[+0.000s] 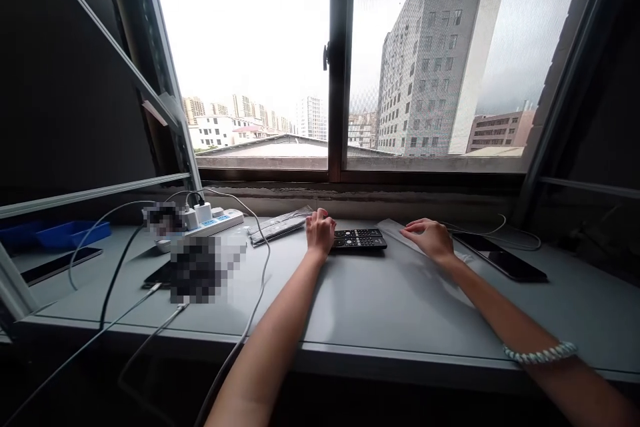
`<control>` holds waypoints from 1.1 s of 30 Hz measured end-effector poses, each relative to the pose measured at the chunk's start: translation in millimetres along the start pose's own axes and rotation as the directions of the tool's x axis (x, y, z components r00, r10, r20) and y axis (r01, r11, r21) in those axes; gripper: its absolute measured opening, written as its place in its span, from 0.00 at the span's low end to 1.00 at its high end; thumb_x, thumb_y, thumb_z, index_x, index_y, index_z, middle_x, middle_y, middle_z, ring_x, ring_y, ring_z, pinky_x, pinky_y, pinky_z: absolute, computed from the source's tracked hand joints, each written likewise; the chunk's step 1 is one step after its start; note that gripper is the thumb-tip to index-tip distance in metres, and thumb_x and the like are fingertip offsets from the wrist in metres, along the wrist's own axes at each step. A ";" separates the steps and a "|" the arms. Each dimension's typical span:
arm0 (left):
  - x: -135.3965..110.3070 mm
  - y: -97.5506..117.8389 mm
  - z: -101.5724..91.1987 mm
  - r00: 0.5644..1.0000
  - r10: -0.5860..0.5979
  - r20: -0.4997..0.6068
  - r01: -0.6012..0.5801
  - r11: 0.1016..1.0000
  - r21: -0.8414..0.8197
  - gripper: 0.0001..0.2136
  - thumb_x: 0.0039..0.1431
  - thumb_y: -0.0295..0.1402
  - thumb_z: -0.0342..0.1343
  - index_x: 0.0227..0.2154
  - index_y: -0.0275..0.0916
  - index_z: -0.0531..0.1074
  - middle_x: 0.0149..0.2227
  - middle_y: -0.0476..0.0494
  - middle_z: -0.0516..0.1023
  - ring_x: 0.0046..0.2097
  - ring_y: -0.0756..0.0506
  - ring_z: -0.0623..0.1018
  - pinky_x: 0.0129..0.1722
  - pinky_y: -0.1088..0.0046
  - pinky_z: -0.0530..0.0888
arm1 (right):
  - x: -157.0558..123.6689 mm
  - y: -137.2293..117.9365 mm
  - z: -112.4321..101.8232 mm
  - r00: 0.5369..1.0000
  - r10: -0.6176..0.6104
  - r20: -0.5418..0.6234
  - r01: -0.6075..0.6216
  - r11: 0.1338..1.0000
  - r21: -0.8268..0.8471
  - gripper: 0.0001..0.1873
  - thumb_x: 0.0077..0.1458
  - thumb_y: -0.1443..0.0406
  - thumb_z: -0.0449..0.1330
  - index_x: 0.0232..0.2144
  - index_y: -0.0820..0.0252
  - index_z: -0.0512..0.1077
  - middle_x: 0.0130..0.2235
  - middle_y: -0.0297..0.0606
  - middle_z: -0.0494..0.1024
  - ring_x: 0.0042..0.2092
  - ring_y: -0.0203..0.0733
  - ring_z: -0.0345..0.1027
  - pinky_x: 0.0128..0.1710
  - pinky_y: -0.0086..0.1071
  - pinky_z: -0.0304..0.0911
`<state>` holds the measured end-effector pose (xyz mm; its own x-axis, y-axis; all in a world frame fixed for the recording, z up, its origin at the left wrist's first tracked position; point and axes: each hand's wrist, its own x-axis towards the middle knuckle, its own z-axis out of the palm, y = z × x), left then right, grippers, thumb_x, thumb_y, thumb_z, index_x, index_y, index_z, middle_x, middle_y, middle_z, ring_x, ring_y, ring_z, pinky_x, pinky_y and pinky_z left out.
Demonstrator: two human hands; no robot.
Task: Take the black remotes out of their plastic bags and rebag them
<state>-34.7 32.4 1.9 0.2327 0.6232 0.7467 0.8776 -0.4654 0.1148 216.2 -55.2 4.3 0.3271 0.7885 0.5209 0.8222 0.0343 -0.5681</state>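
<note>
Two black remote controls (361, 239) lie side by side on the grey desk (370, 307), buttons facing up. My left hand (320, 233) is at their left end, its fingers curled in; it hides that end, and what the fingers hold cannot be made out. To the right, my right hand (433, 239) has thumb and fingertips pinched together at a clear plastic bag (395, 230), which lies flat and stretches under the hand. Another clear bag (280, 224) with something dark inside lies just left of my left hand.
A black phone (505, 259) lies right of my right hand, with a white cable behind it. On the left stand a white power strip (220, 221) with plugs, loose cables, another dark phone (63, 265) and blue trays (75, 233). The window (340, 173) closes off the back.
</note>
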 end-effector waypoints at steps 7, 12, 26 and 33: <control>0.3 -24.1 -4.7 0.963 -0.267 0.035 0.265 0.963 0.047 0.05 0.55 0.32 0.56 0.28 0.36 0.74 0.44 0.40 0.69 0.46 0.42 0.69 0.45 0.62 0.62 | 1.7 0.7 2.7 0.999 0.021 -0.047 -0.021 1.000 -0.009 0.11 0.42 0.53 0.61 0.20 0.52 0.75 0.37 0.35 0.77 0.36 0.45 0.70 0.30 0.33 0.60; 0.7 -25.9 -6.0 0.949 -0.296 0.107 0.287 0.954 0.087 0.07 0.55 0.35 0.56 0.29 0.37 0.74 0.45 0.39 0.69 0.47 0.41 0.69 0.47 0.61 0.62 | 0.7 -0.1 2.0 0.998 0.039 -0.043 -0.041 0.998 -0.043 0.14 0.42 0.51 0.61 0.22 0.52 0.76 0.36 0.36 0.77 0.36 0.45 0.69 0.28 0.32 0.58; 2.0 -20.7 0.2 0.900 -0.331 0.283 0.305 0.943 0.134 0.13 0.62 0.30 0.43 0.34 0.36 0.75 0.47 0.38 0.71 0.48 0.43 0.70 0.51 0.64 0.60 | 5.2 13.0 13.0 0.998 -0.059 -0.025 0.059 0.998 0.006 0.13 0.49 0.56 0.56 0.25 0.57 0.76 0.36 0.39 0.77 0.34 0.44 0.70 0.33 0.34 0.61; 0.8 -14.3 -0.4 0.922 -0.261 0.284 0.235 0.964 0.123 0.11 0.60 0.31 0.47 0.34 0.37 0.75 0.47 0.39 0.71 0.51 0.42 0.67 0.53 0.64 0.59 | 1.8 12.0 9.8 0.999 -0.045 -0.010 0.045 0.999 0.002 0.11 0.43 0.56 0.60 0.21 0.56 0.76 0.36 0.37 0.77 0.33 0.42 0.70 0.35 0.34 0.61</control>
<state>-47.3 39.3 1.1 0.1043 0.8751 0.4725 0.9525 -0.2245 0.2055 222.1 -47.4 -7.8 0.2940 0.7801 0.5523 0.8351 0.0713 -0.5454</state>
